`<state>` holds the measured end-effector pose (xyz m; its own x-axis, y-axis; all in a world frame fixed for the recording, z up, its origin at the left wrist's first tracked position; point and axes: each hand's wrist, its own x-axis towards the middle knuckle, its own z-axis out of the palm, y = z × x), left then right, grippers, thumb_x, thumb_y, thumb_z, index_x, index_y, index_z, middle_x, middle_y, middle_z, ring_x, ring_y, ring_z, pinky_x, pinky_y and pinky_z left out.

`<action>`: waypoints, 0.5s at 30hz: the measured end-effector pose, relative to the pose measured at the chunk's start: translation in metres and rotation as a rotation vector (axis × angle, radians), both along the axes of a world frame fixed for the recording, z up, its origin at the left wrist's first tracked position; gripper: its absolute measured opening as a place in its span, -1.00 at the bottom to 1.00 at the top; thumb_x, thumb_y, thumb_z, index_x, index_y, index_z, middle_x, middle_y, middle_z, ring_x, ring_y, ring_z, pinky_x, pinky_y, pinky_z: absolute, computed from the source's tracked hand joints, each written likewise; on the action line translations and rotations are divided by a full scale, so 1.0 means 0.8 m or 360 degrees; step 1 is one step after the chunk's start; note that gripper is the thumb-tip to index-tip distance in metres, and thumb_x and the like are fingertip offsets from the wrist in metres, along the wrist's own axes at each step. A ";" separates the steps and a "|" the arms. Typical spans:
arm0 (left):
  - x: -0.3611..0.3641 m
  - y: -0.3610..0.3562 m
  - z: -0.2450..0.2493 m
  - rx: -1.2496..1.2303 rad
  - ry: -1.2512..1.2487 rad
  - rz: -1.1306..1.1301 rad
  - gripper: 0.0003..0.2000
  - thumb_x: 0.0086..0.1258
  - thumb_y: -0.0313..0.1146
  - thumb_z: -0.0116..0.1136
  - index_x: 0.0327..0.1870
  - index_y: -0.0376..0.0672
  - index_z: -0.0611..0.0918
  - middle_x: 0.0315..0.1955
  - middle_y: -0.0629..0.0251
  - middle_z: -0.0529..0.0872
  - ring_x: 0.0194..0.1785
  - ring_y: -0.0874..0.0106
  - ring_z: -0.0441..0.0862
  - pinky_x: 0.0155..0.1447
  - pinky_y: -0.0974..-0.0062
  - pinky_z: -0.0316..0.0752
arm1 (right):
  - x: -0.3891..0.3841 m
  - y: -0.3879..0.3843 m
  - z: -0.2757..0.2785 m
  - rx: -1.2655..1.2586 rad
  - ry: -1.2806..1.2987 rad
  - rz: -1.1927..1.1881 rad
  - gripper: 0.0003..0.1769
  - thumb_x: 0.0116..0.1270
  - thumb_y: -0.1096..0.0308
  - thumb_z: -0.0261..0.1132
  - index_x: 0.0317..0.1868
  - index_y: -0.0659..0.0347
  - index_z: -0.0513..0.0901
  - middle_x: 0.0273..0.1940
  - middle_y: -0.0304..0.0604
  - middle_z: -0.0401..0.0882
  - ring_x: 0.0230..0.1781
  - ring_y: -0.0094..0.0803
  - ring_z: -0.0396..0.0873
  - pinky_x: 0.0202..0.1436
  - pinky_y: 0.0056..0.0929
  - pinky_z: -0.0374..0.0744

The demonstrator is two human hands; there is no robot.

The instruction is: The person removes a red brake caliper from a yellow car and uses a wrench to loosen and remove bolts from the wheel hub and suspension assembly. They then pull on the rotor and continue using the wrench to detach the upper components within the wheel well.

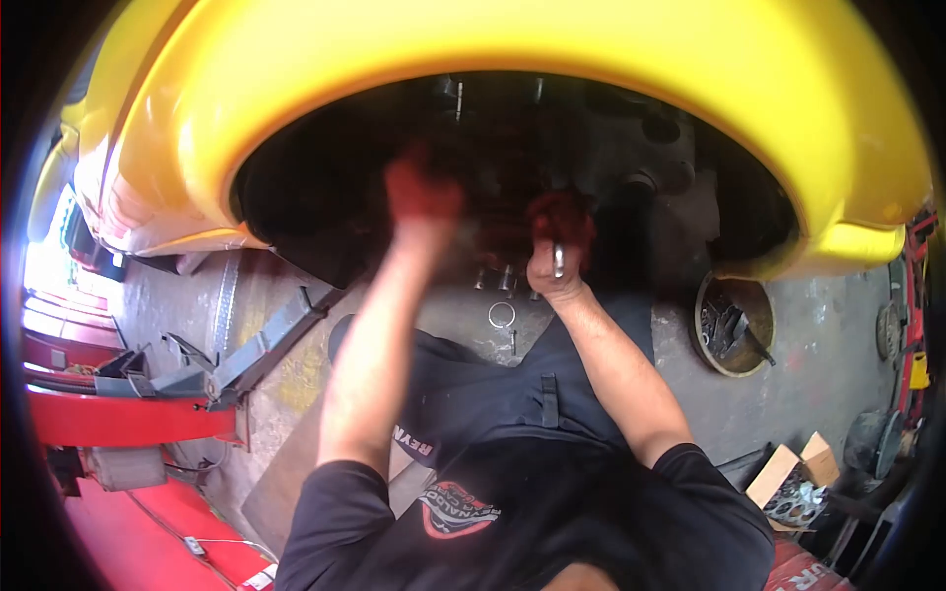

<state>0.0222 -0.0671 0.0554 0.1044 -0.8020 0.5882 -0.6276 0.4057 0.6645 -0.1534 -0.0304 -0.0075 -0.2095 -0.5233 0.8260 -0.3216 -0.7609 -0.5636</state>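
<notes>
Under the yellow fender (493, 34) both of my hands reach into a dark wheel well. My left hand (424, 192), in a red glove, is smeared by motion, so its fingers do not show. Closed inside the wheel well, my right hand (560, 225) wears a dark red glove. A shiny metal tool handle (560, 261) sticks out of it toward me; the tool's other end is hidden. Below the hands, small metal sockets (506, 279), a metal ring (502, 315) and a bolt (512, 342) lie on the floor between my legs.
A round tub (705, 340) holding dark metal parts stands at the right. Farther right is an open cardboard box (774, 475) with metal parts. On the left, a red and grey lift arm (138, 419) reaches in near the car.
</notes>
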 end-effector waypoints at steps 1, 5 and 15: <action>-0.026 0.033 0.000 -0.0104 -0.0146 0.0110 -0.77 0.09 -0.58 0.01 -0.20 -0.23 0.58 -0.37 0.12 0.65 -0.22 0.20 0.62 -0.09 0.37 0.46 | 0.006 -0.012 -0.008 -0.0011 -0.0073 0.0031 -0.82 0.13 0.31 0.05 -0.41 0.23 0.51 -0.37 -0.09 0.52 -0.39 -0.21 0.49 -0.32 -0.33 0.44; -0.045 0.077 -0.035 -0.0030 0.0305 0.0102 -0.78 0.25 -0.53 0.03 -0.08 -0.27 0.56 -0.21 0.17 0.66 -0.16 0.43 0.59 -0.02 0.48 0.45 | 0.019 -0.025 -0.007 0.0031 -0.0086 0.0078 -0.79 0.17 0.30 0.05 -0.38 0.28 0.51 -0.37 -0.07 0.52 -0.39 -0.20 0.51 -0.29 -0.38 0.45; -0.020 0.026 0.008 -0.0300 0.0597 0.0172 -0.84 0.26 -0.50 0.06 -0.15 -0.26 0.54 -0.42 0.12 0.65 -0.34 0.28 0.64 -0.22 0.41 0.48 | 0.046 -0.001 0.001 0.0109 0.0289 0.0017 -0.65 0.33 0.11 0.01 -0.30 0.25 0.51 -0.17 -0.04 0.53 -0.13 -0.18 0.50 0.03 -0.28 0.35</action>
